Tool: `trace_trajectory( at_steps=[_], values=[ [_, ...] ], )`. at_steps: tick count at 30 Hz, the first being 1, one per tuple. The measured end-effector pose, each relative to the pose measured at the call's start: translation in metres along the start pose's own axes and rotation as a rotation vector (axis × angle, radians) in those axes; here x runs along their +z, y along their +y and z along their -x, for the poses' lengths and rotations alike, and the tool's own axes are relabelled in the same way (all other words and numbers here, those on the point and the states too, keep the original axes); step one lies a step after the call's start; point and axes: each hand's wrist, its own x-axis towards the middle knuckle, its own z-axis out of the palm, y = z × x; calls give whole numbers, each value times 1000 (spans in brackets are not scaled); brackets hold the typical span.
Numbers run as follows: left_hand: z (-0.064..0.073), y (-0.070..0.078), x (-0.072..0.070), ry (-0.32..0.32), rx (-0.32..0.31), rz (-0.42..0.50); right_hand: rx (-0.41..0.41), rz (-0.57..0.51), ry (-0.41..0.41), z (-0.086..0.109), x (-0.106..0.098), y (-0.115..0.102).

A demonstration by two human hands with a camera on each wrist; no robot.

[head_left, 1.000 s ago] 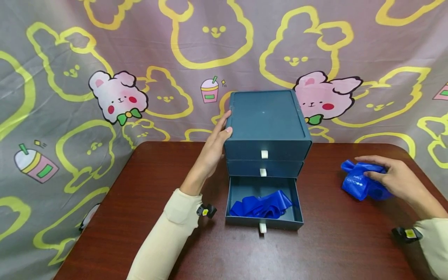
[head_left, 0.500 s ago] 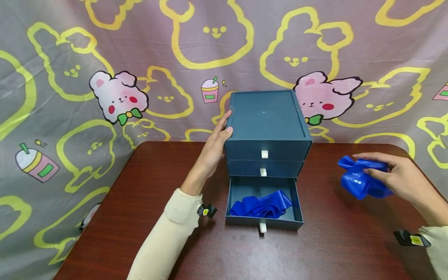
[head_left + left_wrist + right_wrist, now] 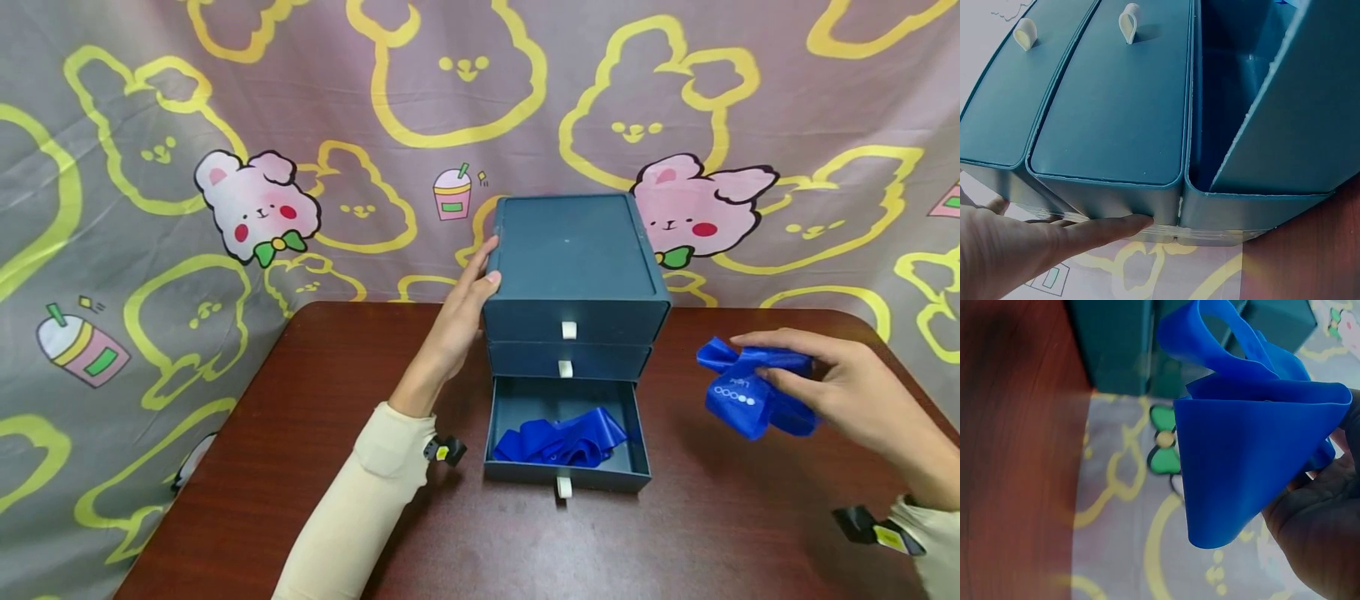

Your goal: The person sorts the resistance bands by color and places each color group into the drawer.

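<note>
A dark teal drawer unit (image 3: 573, 250) has three drawers with small white pull tabs. Its bottom drawer (image 3: 637, 433) is pulled out, and a loosely bunched blue resistance band (image 3: 558, 439) lies inside. My left hand (image 3: 450, 329) rests against the unit's left side, fingers extended along it; the left wrist view shows the thumb (image 3: 1116, 228) flat on that side. My right hand (image 3: 847, 379) pinches a second blue resistance band (image 3: 750, 396), folded and marked "Light" with dots, above the table right of the unit. In the right wrist view that folded band (image 3: 1241, 462) hides most of the fingers.
The brown wooden table (image 3: 315, 467) reaches back to a cartoon-printed cloth (image 3: 360, 108) hung behind it. The open drawer's front panel, with its white pull tab (image 3: 564, 487), juts toward the person.
My right hand has lifted the folded resistance band off the table and carried it left toward the drawer unit. My left hand stays in place.
</note>
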Motion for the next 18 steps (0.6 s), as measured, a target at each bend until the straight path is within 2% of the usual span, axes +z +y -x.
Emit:
trace_trajectory(
  at_steps=[3,9,18],
  values=[
    [0,0,0,0,0,-1,-43,8,4,3,4,-13],
    [0,2,1,4,-3,-1,-213,-28,-7,1,16,-42],
    [0,1,1,5,-18,3,-405,-159,-22,-11,43,-87]
  ],
)
